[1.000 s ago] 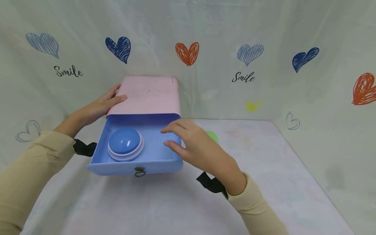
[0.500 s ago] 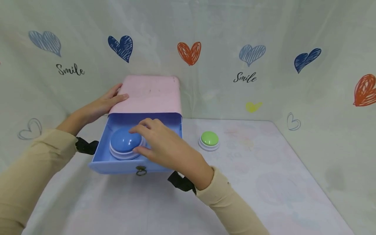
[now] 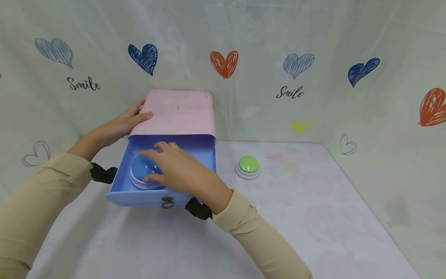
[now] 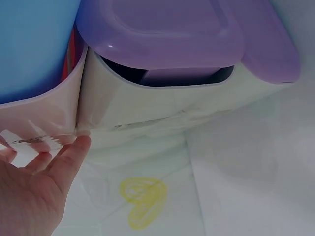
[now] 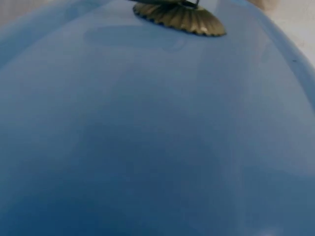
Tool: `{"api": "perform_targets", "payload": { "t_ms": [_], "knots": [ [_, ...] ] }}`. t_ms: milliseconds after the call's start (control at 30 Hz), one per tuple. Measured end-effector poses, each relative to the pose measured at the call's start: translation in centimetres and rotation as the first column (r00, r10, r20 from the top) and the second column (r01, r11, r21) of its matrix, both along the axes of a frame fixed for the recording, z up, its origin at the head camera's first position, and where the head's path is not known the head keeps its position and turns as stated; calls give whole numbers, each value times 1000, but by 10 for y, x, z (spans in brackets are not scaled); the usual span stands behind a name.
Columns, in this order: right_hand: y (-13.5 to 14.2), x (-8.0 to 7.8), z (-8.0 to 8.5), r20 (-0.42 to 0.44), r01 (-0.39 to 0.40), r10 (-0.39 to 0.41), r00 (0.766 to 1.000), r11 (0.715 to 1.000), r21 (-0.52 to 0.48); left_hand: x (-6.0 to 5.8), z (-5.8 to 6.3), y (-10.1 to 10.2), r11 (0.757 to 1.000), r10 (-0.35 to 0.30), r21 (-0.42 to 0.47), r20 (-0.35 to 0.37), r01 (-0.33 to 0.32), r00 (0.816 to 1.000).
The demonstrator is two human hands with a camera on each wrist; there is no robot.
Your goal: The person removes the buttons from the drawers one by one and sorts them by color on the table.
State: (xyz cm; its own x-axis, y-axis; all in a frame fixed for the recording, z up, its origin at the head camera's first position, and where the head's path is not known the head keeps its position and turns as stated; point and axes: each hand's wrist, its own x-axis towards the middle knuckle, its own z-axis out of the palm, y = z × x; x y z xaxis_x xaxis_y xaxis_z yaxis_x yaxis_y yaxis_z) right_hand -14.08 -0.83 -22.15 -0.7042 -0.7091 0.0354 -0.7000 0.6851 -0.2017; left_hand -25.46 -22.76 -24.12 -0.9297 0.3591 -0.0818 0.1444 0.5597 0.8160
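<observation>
In the head view, a pink drawer case stands at the back left with its light blue drawer pulled out. My left hand rests on the case's left edge, thumb on top and fingers along the side. The left wrist view shows those fingers fairly straight against the pink wall. Inside the drawer sits a round blue push button on a white base. My right hand reaches over its right part, fingers and thumb spanning the dome. Mostly blue plastic fills the right wrist view.
A smaller green push button stands on the white table right of the drawer. A brass ring pull hangs on the drawer front. The left wrist view shows a white case with a purple drawer beside the pink one.
My right hand has moved left, from the drawer's right side onto the blue push button, uncovering the green push button. The left hand stays on the pink case.
</observation>
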Motion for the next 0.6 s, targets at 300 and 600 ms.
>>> {"api": "perform_targets", "payload": {
  "t_ms": [300, 600],
  "knots": [
    [-5, -3, -5, 33, 22, -24, 999, 997, 76, 0, 1, 1, 1000, -4, -5, -8, 4, 1000],
    [-7, -4, -9, 57, 7, -11, 998, 998, 63, -2, 1, 1, 1000, -18, 9, 14, 18, 1000]
  ]
}}
